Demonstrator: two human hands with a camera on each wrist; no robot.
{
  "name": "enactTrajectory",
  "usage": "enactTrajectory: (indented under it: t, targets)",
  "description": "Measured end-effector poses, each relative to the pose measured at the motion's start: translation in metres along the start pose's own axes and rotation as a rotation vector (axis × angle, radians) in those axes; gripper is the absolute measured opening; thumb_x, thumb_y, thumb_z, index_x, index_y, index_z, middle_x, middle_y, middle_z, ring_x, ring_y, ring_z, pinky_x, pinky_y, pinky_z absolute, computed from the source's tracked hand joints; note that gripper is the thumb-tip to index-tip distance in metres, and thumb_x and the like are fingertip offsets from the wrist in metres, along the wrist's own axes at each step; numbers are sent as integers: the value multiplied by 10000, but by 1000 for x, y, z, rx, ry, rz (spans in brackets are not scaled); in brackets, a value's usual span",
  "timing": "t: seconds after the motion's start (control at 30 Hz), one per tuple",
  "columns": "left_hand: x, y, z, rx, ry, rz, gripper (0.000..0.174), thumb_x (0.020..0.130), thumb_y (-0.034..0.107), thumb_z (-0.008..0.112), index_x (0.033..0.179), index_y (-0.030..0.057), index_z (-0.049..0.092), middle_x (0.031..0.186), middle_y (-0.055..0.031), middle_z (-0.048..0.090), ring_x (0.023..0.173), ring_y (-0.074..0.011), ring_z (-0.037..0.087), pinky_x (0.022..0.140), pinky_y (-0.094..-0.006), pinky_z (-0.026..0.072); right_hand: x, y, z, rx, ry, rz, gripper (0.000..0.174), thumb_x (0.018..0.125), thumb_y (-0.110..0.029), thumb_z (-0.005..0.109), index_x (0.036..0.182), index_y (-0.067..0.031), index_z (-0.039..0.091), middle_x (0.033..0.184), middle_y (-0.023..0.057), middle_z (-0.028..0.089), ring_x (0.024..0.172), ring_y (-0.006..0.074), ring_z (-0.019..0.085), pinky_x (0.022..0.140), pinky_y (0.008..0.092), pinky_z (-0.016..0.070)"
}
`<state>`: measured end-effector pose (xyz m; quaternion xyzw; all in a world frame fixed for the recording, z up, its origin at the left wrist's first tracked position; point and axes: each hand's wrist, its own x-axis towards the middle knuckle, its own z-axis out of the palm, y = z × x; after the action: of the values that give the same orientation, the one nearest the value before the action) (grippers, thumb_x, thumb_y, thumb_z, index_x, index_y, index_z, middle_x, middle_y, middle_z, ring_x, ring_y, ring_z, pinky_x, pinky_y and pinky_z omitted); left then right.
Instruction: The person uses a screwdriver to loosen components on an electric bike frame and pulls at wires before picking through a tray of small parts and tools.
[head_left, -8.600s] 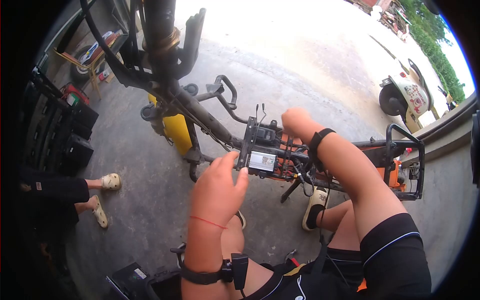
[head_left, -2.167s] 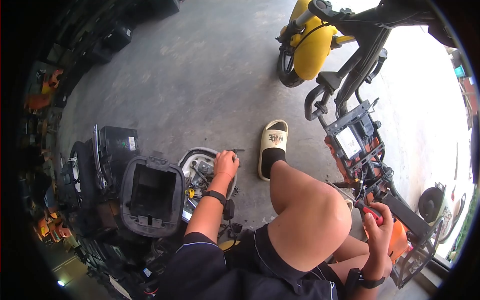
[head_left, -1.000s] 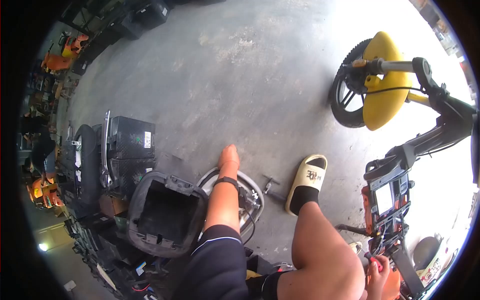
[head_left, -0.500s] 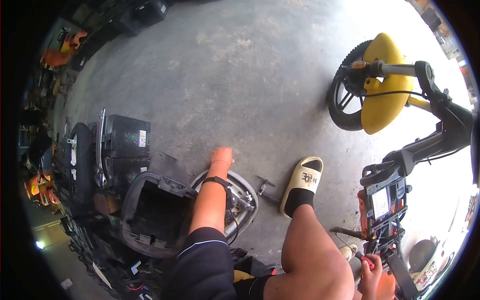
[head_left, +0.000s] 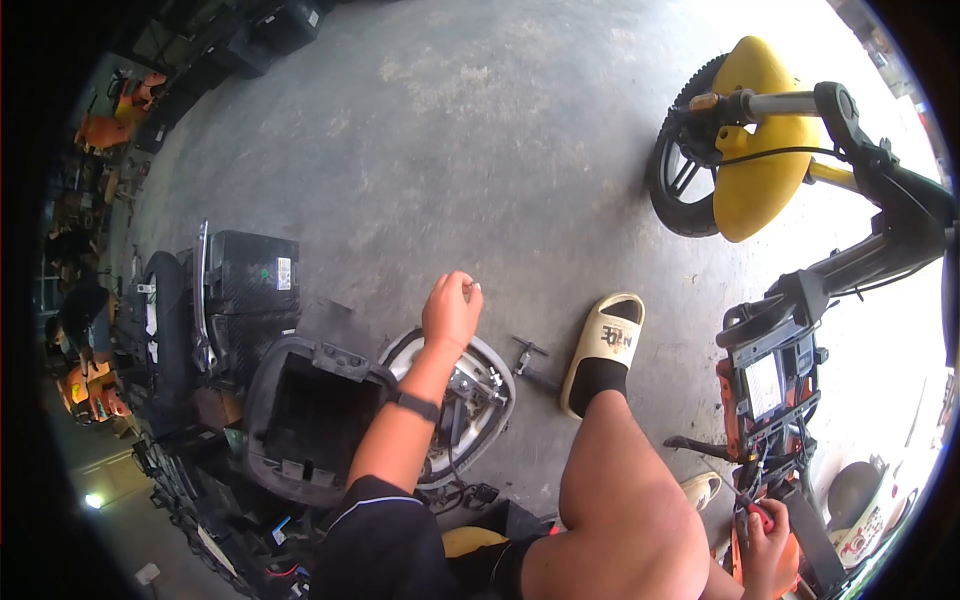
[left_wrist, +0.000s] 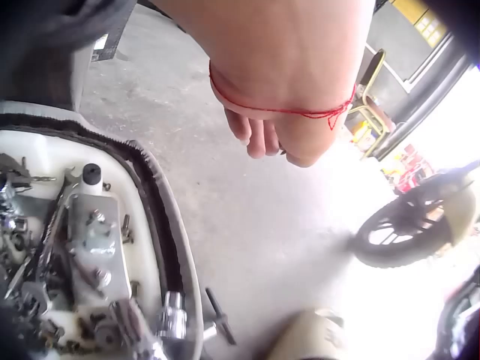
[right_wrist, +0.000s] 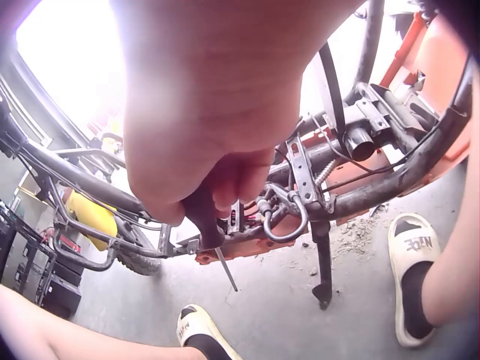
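My left hand [head_left: 450, 315] is raised over the far edge of a white, dark-rimmed shell [left_wrist: 154, 199] used as a parts tray. Its fingers are curled, and a tiny dark piece [left_wrist: 283, 152] shows between thumb and fingers; its kind is too small to make out. Inside the shell lie loose screws, a wrench [left_wrist: 52, 232] and a knurled chrome socket [left_wrist: 174, 315]. At the right, my right hand [head_left: 768, 550] grips the red and black handle of a screwdriver [head_left: 762, 517]. Its thin shaft [right_wrist: 226, 270] points down beside the bare motorbike frame [right_wrist: 304, 169].
A black open box [head_left: 320, 420] stands left of the shell, with black cases [head_left: 255, 270] behind it. On the floor lies a T-handled tool [head_left: 530, 355], near my slippered foot [head_left: 605, 345]. The yellow-fendered front wheel [head_left: 690, 160] is at the upper right.
I have turned from the bike frame to the shell on the left. My left hand reached down past the shell's far side and has since lifted and turned; the right keeps the screwdriver.
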<state>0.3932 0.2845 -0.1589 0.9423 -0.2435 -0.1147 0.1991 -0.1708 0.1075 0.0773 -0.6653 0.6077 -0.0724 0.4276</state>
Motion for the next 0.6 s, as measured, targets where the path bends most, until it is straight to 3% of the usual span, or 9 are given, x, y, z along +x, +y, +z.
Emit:
enactTrajectory:
  t: [0.13,0.23,0.27,0.3,0.33,0.4,0.5,0.57,0.6]
  targets:
    - [-82,25,-55,-216,-94,-78,155,861,200,667,938,81,605,868,-98,652,810,-312,643,718,-417,515,-14,-15,-8,-10,83,98,252,923,-153,660,1129,-39,571,936,-3,603,703,22,452,593,167,363]
    - [-145,-31,-28,-208,-274,-159,151,845,163,656,930,78,564,879,-124,661,821,-328,649,707,-431,516,-26,-39,-5,-78,70,166,239,913,-121,641,1124,-29,578,942,4,605,693,22,458,585,170,359]
    - [-165,-38,-23,-189,-258,-162,154,850,163,636,957,80,563,887,-151,653,822,-348,648,723,-443,516,-22,-23,-5,-214,116,-232,230,903,-83,618,1121,-17,583,926,11,614,695,26,475,578,174,349]
    - [-188,-50,-19,-222,-274,-192,167,862,180,623,976,76,558,900,-186,654,835,-383,651,740,-480,510,-26,-19,-5,-75,140,-250,215,926,-101,610,1120,-11,583,920,27,640,713,33,497,577,176,342]
    - [-200,-53,-19,-130,-275,-261,192,885,225,605,993,73,563,927,-206,664,868,-413,652,764,-508,501,-37,-54,-11,231,61,119,262,942,-88,637,1168,36,595,1112,161,651,947,211,619,808,290,523]
    - [-215,-79,6,-10,-250,-388,187,904,260,546,948,82,582,881,-194,684,832,-412,656,734,-502,517,-49,-72,-18,249,164,34,287,936,-97,618,1185,45,601,1064,169,670,847,194,627,650,262,501]
    - [-210,-79,-5,-48,-263,-492,210,931,244,491,951,56,581,964,-246,669,923,-435,649,825,-525,504,-63,-99,-23,355,187,43,283,955,-137,588,1173,42,613,1057,155,665,851,195,622,621,262,494]
    - [-216,-82,-25,24,-213,-424,324,938,312,522,1081,28,584,1064,-243,664,1027,-434,631,890,-539,498,-54,-71,-25,179,152,-362,303,952,-169,607,1194,15,615,1066,144,651,808,171,618,605,263,497]
    - [-218,-79,-30,12,-245,-504,367,928,340,568,1123,31,593,1138,-228,654,1076,-415,622,910,-522,504,-40,-63,-26,440,182,-28,313,960,-171,608,1232,-15,601,1071,150,644,797,164,621,600,258,507]
